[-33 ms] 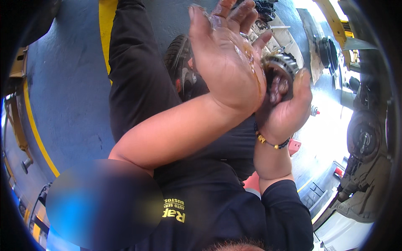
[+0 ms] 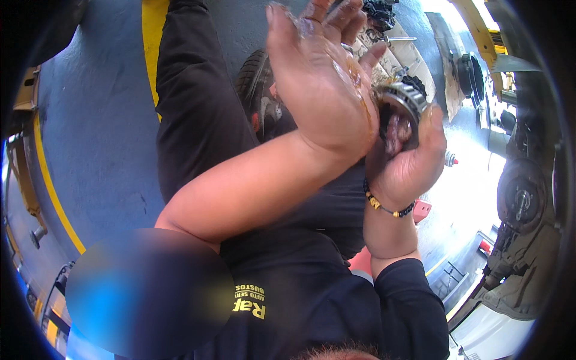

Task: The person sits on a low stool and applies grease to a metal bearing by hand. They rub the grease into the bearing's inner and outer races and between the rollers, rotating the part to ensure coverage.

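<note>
My left hand [image 2: 327,90] is turned palm up, its fingers spread, with amber grease smeared over the palm and fingers. Close beside its outer edge, my right hand [image 2: 414,165] grips a roller bearing [image 2: 405,99], a metal ring with rollers around its rim. The right thumb presses on the ring's outer side, and greasy fingertips show through its hole. Some grease clings to the bearing's edge nearest the left palm. Whether bearing and palm touch is hard to make out.
Beyond my hands lies stained cardboard [image 2: 414,51] with dark greasy parts [image 2: 379,15] and a metal rod on it. A tire [image 2: 252,72] sits behind my left wrist. To the right are a vehicle wheel hub [image 2: 522,195] and a spray can cap [image 2: 453,160].
My left hand has shifted slightly left. The bearing in my right hand has tilted a little and shows more sharply.
</note>
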`<state>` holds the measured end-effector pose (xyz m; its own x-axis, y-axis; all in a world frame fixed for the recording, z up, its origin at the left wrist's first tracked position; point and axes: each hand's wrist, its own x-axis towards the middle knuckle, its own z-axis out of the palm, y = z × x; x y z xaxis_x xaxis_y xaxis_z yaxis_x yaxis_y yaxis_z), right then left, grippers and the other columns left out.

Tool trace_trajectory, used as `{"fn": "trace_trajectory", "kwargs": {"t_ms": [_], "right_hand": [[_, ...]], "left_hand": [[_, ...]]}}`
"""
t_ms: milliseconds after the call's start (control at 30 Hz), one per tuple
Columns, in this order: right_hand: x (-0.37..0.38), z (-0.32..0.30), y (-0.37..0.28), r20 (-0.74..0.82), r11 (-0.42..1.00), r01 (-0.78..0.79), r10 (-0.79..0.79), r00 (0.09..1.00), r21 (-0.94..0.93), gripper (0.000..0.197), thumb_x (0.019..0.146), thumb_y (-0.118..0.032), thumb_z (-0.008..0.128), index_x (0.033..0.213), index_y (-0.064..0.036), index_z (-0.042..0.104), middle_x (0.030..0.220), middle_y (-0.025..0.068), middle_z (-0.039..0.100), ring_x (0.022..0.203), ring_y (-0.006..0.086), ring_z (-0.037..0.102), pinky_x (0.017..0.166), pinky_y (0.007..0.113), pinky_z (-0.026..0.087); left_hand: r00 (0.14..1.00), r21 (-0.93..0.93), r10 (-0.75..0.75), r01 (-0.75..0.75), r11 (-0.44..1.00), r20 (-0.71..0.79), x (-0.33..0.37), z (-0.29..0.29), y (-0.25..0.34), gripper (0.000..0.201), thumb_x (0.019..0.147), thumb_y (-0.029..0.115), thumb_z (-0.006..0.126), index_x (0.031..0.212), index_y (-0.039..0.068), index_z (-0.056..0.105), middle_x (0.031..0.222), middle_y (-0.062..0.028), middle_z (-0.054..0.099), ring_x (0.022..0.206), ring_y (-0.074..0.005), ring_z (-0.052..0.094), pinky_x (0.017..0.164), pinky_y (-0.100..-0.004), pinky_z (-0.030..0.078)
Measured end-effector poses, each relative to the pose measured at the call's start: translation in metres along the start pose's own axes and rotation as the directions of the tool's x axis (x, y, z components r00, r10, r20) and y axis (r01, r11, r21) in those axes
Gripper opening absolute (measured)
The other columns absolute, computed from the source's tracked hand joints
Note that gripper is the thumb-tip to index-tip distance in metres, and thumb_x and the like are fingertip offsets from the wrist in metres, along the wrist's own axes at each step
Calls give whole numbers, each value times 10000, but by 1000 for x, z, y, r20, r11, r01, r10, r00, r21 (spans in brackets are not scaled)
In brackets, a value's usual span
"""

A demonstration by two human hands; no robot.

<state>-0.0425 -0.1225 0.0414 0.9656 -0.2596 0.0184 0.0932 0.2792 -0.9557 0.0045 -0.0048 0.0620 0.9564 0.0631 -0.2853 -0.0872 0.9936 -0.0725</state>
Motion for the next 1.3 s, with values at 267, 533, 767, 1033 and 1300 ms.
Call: {"fn": "trace_trajectory", "kwargs": {"t_ms": [267, 533, 767, 1033, 1300], "right_hand": [[18, -24, -4, 93, 986, 91, -79, 993, -137, 401, 982, -335, 555, 1144, 28, 608, 869, 152, 678, 748, 187, 658, 705, 305, 540], [5, -31, -7, 173, 991, -110, 96, 980, 74, 387, 959, -314, 587, 1119, 39, 606, 805, 136, 674, 556, 108, 544, 594, 248, 476], [25, -29, 2, 92, 946, 201, -183, 979, -255, 339, 958, -252, 571, 1132, 37, 608, 915, 177, 687, 636, 151, 608, 629, 270, 505], [4, -38, -14, 263, 998, -26, 11, 965, 55, 370, 973, -262, 535, 1141, 63, 595, 1019, 230, 680, 627, 139, 602, 578, 219, 490], [3, -30, -9, 219, 956, 181, -130, 967, -231, 341, 926, -252, 620, 1034, 71, 619, 921, 179, 673, 532, 82, 517, 526, 173, 447]], "left_hand": [[953, -87, -113, 142, 986, 280, 11, -30, 5, 759, 916, 710, 386, 1314, 78, 527, 1310, -148, 496, 1256, -282, 399, 1112, -471, 263], [955, 56, -198, 191, 980, 219, 15, -34, -4, 818, 913, 723, 380, 1392, 65, 463, 1373, -167, 443, 1346, -289, 345, 1183, -446, 186], [856, 23, -275, 295, 955, 438, 8, -37, 2, 914, 906, 749, 343, 1498, 52, 339, 1454, -185, 369, 1431, -288, 254, 1215, -442, 80], [838, 145, -340, 307, 940, 427, 9, -27, 6, 962, 897, 770, 329, 1528, 48, 256, 1494, -212, 304, 1427, -320, 242, 1211, -459, 111], [702, -58, -408, 537, 842, 583, 27, -45, 7, 968, 903, 775, 296, 1544, 49, 273, 1543, -230, 278, 1466, -317, 197, 1210, -459, 113]]}}
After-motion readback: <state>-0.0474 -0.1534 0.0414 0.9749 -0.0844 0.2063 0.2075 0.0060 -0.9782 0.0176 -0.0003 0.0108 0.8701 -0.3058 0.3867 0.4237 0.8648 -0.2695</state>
